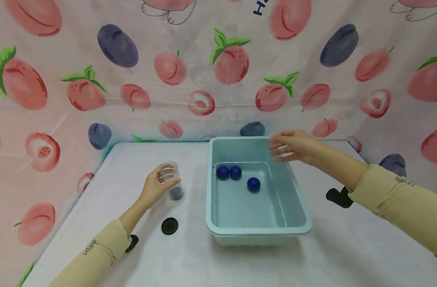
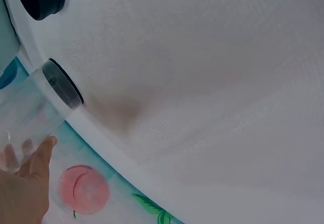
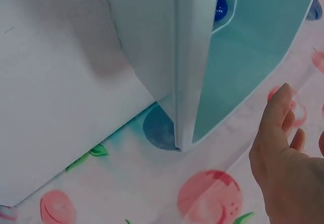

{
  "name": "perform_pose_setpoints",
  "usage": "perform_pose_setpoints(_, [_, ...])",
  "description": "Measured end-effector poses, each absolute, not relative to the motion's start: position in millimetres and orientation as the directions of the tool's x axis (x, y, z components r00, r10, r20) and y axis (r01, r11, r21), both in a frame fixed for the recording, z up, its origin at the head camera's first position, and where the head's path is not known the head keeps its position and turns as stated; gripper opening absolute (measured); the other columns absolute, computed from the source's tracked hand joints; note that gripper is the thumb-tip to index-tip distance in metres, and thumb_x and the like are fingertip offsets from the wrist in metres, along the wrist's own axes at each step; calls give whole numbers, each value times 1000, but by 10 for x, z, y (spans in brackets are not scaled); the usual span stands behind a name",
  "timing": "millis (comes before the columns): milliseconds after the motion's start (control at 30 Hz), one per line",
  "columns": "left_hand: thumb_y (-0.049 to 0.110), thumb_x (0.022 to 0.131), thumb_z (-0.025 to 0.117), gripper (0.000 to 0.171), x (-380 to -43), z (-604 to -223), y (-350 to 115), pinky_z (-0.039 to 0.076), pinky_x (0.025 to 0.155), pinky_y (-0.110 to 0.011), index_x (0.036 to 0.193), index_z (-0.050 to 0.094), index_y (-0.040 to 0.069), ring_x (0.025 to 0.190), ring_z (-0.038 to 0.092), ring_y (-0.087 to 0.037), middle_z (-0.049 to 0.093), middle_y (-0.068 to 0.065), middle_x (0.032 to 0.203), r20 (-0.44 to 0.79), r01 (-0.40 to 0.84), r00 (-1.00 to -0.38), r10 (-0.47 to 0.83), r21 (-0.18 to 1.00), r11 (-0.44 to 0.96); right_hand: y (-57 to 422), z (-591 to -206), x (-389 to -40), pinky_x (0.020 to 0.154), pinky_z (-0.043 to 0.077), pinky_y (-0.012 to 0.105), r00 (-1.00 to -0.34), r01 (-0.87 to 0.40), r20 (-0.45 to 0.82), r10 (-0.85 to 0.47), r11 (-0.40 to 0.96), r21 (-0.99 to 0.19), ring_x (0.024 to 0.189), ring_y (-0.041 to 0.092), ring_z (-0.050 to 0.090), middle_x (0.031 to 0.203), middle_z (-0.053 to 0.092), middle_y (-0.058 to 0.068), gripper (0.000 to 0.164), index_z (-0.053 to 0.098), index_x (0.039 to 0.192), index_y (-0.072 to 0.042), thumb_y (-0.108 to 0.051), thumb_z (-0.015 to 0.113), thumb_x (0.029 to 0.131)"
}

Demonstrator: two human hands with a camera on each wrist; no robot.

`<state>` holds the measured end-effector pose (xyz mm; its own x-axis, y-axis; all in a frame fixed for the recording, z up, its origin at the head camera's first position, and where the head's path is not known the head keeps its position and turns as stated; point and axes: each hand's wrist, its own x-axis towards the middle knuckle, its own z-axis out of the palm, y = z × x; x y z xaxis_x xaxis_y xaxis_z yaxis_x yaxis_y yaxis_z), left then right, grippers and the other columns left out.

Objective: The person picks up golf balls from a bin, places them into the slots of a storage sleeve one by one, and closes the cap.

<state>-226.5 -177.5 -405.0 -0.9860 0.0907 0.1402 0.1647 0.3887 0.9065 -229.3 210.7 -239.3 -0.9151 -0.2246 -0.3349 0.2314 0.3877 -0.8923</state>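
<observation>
My left hand grips a clear cylindrical jar around its upper part, thumb on the near side. The jar stands nearly upright with a dark base; in the left wrist view that base is at the white table, and whether it touches cannot be told. A round black lid lies in front of the jar. My right hand is over the far right corner of a light blue bin, fingers loosely extended, holding nothing. Inside the bin are three dark blue balls.
White tabletop surrounds the bin. A small black object is partly behind the left sleeve, and another black object lies beside the right forearm. A fruit-patterned cloth hangs behind the table.
</observation>
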Motion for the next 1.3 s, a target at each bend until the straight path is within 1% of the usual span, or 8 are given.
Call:
perform_pose_setpoints(200, [18, 81, 74, 47, -2239, -4057, -1858, 45, 100, -48, 121, 53, 6, 113, 59, -34, 59, -20, 125, 135, 162, -986, 96, 900, 405, 1890, -2408, -2331, 86, 55, 34, -883, 296, -403, -240, 382, -876, 82, 11, 67, 98, 64, 4, 39, 45, 124, 0, -25, 53, 96])
perform_pose_setpoints(333, [17, 81, 74, 47, -2230, -4056, -1878, 47, 98, -48, 122, 53, 6, 113, 59, -35, 58, -21, 125, 134, 165, -985, 105, 902, 399, 1795, -2448, -2375, 86, 55, 35, -857, 323, -448, -254, 412, -852, 84, 13, 67, 121, 58, 20, 43, 41, 132, 3, -24, 48, 98])
perform_pose_setpoints(433, [17, 81, 75, 47, -2237, -4056, -1871, 49, 95, -45, 121, 53, 6, 115, 58, -35, 58, -20, 126, 133, 167, -985, 112, 905, 392, 1732, -2461, -2420, 88, 55, 36, -839, 340, -477, -261, 434, -834, 84, 13, 66, 134, 48, 26, 47, 38, 138, 3, -23, 43, 100])
perform_pose_setpoints(600, [14, 80, 75, 47, -2259, -4065, -1837, 51, 93, -40, 121, 53, 5, 116, 57, -36, 57, -20, 127, 132, 167, -984, 120, 913, 372, 1618, -2505, -2518, 93, 52, 39, -822, 423, -533, -202, 410, -808, 91, 20, 61, 137, 45, 25, 49, 35, 142, 0, -21, 42, 99])
perform_pose_setpoints(767, [14, 81, 74, 46, -2295, -4044, -1809, 52, 93, -38, 121, 53, 5, 117, 57, -35, 57, -20, 127, 127, 160, -986, 112, 918, 362, 1534, -2613, -2632, 101, 46, 42, -815, 476, -558, -156, 369, -799, 120, 35, 51, 145, 36, 26, 53, 26, 146, -2, -17, 42, 98])
perform_pose_setpoints(867, [15, 81, 74, 47, -2311, -4028, -1815, 51, 94, -39, 121, 52, 6, 117, 57, -34, 58, -19, 127, 120, 149, -988, 99, 920, 363, 1487, -2664, -2682, 104, 43, 44, -813, 498, -565, -139, 336, -799, 131, 40, 42, 147, 32, 27, 57, 21, 147, 0, -14, 43, 97])
perform_pose_setpoints(1100, [12, 81, 74, 48, -2290, -4025, -1819, 53, 91, -30, 123, 51, 5, 118, 56, -34, 57, -20, 128, 94, 121, -991, 92, 930, 347, 1384, -2802, -2741, 106, 40, 46, -806, 545, -585, -87, 276, -792, 133, 41, 38, 148, 31, 27, 58, 20, 148, -1, -13, 44, 97])
perform_pose_setpoints(1300, [13, 81, 74, 47, -2299, -4040, -1800, 52, 92, -33, 122, 52, 6, 117, 57, -34, 57, -19, 128, 101, 128, -990, 97, 930, 345, 1373, -3083, -2834, 100, 46, 47, -802, 562, -596, -32, 294, -773, 130, 42, 41, 145, 34, 27, 72, 3, 150, -3, -15, 49, 95])
